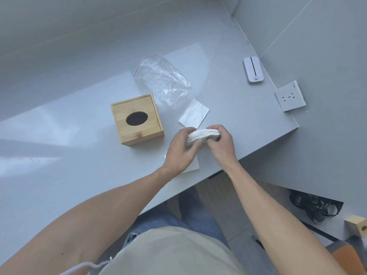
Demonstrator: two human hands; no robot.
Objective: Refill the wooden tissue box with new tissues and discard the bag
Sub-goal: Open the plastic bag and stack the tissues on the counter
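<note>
The wooden tissue box (137, 120) stands on the grey counter, its oval top slot dark. Behind it to the right lies the clear plastic bag (163, 79), crumpled, with a red strip at its mouth. Both of my hands hold a stack of white tissues (203, 134) just above the counter, right of the box. My left hand (181, 150) grips the stack's left end and my right hand (220, 143) its right end. One folded tissue (194, 114) lies flat beyond the stack. Another white sheet (193, 166) shows under my left hand.
A white pocket device (253, 69) rests at the counter's far right by the wall. A white wall socket (290, 96) sits beside it. The counter's front edge runs diagonally under my forearms. On the floor at right lie a black bag (315, 208) and a wooden block (356, 225).
</note>
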